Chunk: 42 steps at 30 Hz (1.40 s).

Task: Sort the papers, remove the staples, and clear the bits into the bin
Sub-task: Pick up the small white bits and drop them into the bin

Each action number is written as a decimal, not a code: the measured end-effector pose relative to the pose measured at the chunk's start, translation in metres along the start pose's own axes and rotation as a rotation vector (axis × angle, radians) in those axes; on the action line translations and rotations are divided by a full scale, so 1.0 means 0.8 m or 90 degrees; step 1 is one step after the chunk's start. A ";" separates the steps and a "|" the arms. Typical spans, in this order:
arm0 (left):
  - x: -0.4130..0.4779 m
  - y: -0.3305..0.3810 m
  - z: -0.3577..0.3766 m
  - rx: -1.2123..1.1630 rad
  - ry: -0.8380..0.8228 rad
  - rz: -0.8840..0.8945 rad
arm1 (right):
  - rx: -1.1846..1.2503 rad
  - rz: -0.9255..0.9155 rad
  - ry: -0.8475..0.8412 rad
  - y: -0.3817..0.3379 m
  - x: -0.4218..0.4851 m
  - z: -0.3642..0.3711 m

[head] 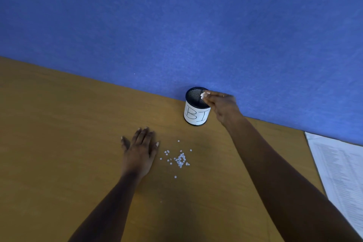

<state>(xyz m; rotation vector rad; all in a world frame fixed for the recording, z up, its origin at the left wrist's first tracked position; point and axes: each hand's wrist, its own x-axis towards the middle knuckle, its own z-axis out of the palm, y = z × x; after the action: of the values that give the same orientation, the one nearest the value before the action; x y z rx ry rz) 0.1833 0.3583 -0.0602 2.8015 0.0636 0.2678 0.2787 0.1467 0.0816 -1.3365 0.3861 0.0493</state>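
Most paper bits [179,159] lie on the tabletop [59,143] beside the flat, empty left hand [140,148]; the right hand [222,106] pinches some over the bin [196,107], clearing unfinished.

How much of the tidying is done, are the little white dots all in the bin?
Not yet. Papers lie together at the right edge of the desk, so sorting may be done; staples cannot be seen. In hand: the right hand pinches some white bits over the bin. To do: a scattered pile of bits beside the flat left hand.
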 end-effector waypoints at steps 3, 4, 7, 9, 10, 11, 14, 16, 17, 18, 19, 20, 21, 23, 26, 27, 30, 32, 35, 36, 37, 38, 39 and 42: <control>0.000 -0.001 0.001 0.003 0.003 0.004 | -0.173 -0.057 0.066 0.001 0.020 0.001; 0.000 -0.001 0.001 0.003 0.004 0.005 | -0.239 -0.081 0.082 0.001 0.023 0.003; 0.001 -0.001 0.002 0.005 0.006 0.007 | -0.393 -0.148 0.092 0.000 0.027 0.004; 0.001 -0.001 0.002 0.001 0.011 0.009 | -0.459 -0.178 0.068 0.000 0.026 0.005; 0.001 -0.002 0.003 -0.002 0.014 0.010 | -0.487 -0.190 0.059 0.000 0.026 0.005; 0.001 -0.002 0.003 -0.002 0.014 0.009 | -0.509 -0.202 0.053 0.001 0.027 0.006; 0.000 -0.002 0.002 0.003 0.011 0.010 | -0.552 -0.222 0.041 0.003 0.030 0.008; 0.000 -0.002 0.003 0.004 0.013 0.011 | -0.584 -0.228 0.031 0.004 0.032 0.010; 0.001 -0.002 0.004 0.004 0.011 0.010 | -0.595 -0.230 0.025 0.006 0.033 0.011; 0.001 -0.002 0.004 0.004 0.010 0.008 | -0.605 -0.232 0.019 0.006 0.034 0.011; 0.001 -0.002 0.005 0.004 0.010 0.007 | -0.614 -0.235 0.015 0.007 0.035 0.012; 0.001 -0.002 0.005 0.005 0.012 0.007 | -0.619 -0.240 0.014 0.008 0.035 0.012; 0.001 -0.002 0.005 0.005 0.014 0.007 | -0.618 -0.245 0.015 0.009 0.036 0.012; 0.001 -0.001 0.003 0.003 0.017 0.006 | -0.601 -0.261 0.022 0.010 0.036 0.012; 0.000 0.000 0.001 0.001 0.015 0.006 | -0.584 -0.279 0.034 0.011 0.035 0.011; 0.000 0.000 0.001 0.002 0.014 0.005 | -0.593 -0.285 0.030 0.013 0.036 0.010; 0.000 -0.002 0.003 0.001 0.011 0.004 | -0.639 -0.295 0.012 0.015 0.038 0.011; 0.000 -0.001 0.003 0.002 0.014 0.007 | -0.656 -0.299 0.014 0.015 0.038 0.011; 0.001 -0.001 0.002 0.005 0.013 0.007 | -0.640 -0.301 0.023 0.013 0.035 0.012; 0.001 -0.001 0.002 0.007 0.010 0.006 | -0.638 -0.307 0.028 0.012 0.034 0.012; 0.001 -0.001 0.002 0.007 0.008 0.006 | -0.643 -0.314 0.029 0.012 0.034 0.011; 0.001 -0.001 0.003 0.006 0.009 0.007 | -0.653 -0.318 0.025 0.013 0.033 0.011; 0.001 -0.001 0.003 0.003 0.011 0.008 | -0.662 -0.320 0.018 0.013 0.033 0.010; 0.001 -0.001 0.004 0.002 0.016 0.006 | -0.648 -0.322 0.007 0.015 0.034 0.008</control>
<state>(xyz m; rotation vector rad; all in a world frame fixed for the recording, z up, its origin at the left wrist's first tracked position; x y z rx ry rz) 0.1848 0.3579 -0.0628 2.8022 0.0558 0.3061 0.3024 0.1507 0.0637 -2.4077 -0.0113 -0.2122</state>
